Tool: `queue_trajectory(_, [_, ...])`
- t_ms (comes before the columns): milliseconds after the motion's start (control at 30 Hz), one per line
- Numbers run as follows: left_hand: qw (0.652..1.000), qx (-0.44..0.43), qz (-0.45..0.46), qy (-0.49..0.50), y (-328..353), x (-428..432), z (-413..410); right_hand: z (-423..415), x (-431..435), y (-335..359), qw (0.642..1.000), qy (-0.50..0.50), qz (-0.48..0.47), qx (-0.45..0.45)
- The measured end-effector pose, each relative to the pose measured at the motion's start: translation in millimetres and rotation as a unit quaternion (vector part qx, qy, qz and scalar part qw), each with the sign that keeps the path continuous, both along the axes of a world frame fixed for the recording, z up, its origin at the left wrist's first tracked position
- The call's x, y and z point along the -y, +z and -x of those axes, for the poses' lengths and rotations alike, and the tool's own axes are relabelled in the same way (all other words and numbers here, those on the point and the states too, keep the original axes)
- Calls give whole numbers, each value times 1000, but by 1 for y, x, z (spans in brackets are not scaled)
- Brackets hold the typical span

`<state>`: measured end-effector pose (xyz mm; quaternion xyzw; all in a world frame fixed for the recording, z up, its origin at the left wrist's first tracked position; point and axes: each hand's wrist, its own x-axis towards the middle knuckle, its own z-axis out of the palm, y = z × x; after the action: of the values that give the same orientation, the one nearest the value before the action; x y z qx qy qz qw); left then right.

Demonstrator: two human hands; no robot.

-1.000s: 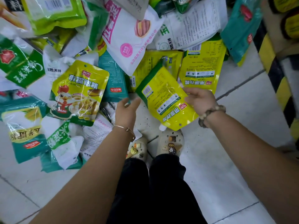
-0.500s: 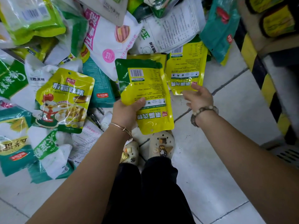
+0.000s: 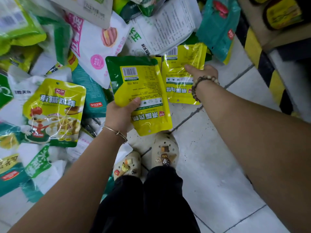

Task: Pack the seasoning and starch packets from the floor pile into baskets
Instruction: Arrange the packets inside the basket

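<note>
My left hand (image 3: pixel 120 115) grips a yellow-and-green seasoning packet (image 3: pixel 144 84) by its lower left side, thumb across its back face, and holds it above the floor. To its right a second yellow packet (image 3: pixel 181 58) lies back-up at the edge of the pile. My right hand (image 3: pixel 204 73) is at that packet's right edge with the thumb lying on top; the fingers are hidden behind it. A matching yellow packet (image 3: pixel 55 106) lies face up at the left. No basket is in view.
The pile of packets covers the floor ahead and to the left, including a white-and-pink bag (image 3: pixel 99 46) and a teal packet (image 3: pixel 217 26). A yellow-and-black striped edge (image 3: pixel 262 64) runs along the right. My shoes (image 3: pixel 165 152) stand on bare tile.
The first yellow packet passed from my right hand to my left. My right hand then reached forward and laid its thumb on the second yellow packet.
</note>
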<state>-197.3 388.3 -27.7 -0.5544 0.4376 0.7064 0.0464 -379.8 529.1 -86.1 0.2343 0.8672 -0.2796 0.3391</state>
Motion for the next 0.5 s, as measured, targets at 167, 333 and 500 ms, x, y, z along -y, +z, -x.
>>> queue_trajectory(167, [1000, 5, 21, -21, 9, 4, 1, -11, -6, 11, 999, -14, 44, -19])
queue_trajectory(333, [998, 10, 26, -64, 32, 10, 1, -29, -20, 37, 996, -52, 47, -54])
queue_trajectory(500, [991, -14, 43, -128, 75, 13, -2, -55, -47, 93, 987, -114, 64, -91])
